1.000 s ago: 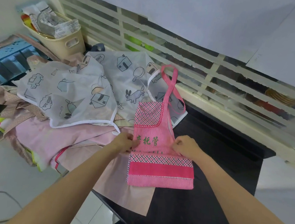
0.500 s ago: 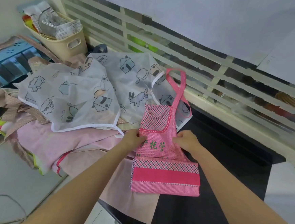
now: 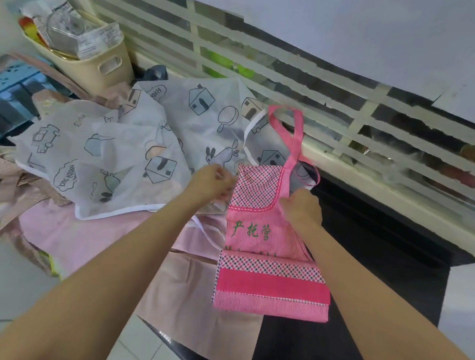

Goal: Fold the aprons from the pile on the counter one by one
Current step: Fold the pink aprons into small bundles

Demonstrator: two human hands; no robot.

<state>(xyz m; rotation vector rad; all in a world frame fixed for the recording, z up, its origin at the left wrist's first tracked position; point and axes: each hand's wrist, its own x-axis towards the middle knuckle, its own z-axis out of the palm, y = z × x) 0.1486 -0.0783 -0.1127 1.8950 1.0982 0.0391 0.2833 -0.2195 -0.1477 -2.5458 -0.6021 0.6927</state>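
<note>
Pink apron (image 3: 263,238) lies on the dark desk (image 3: 381,248), long axis running away from the person, neck loop far end. Left hand (image 3: 212,183) pinches the bib's left edge, right hand (image 3: 303,207) its right edge; both equally near.

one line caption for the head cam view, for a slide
Both hands, left and right, pinch the pink apron by its bib edges on the dark counter.
</note>
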